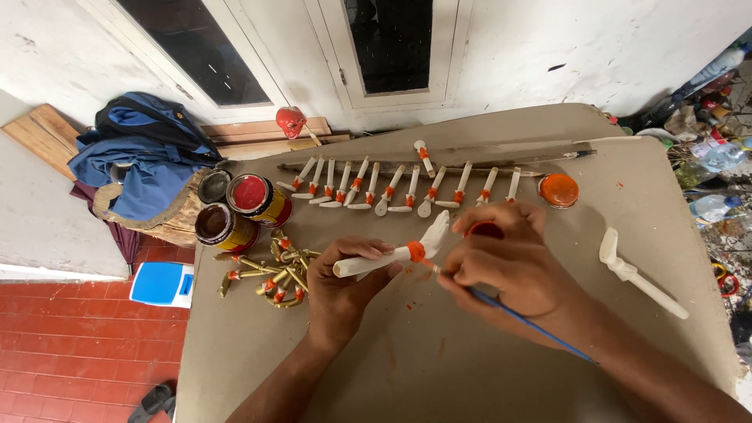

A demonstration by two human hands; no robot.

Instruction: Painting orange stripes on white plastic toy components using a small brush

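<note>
Head: 3 paint cans (235, 207), 2 hands (345, 286).

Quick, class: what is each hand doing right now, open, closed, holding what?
Left hand: closed on a white figure with an orange band.
Right hand: closed on a blue brush.

Brush (525, 317) tip is hidden where it meets the orange band on the white arm piece (395, 254), and the left hand (341, 286) covers that piece's lower shaft; the right hand (509, 262) hides most of a red lid (484, 229) tucked behind its fingers. Both forearms run off the bottom edge. Gold pieces (274, 274) left of the left hand overlap too much to count, and the bottle clutter (709, 141) far right of the right hand is cut by the frame and too small to identify.
</note>
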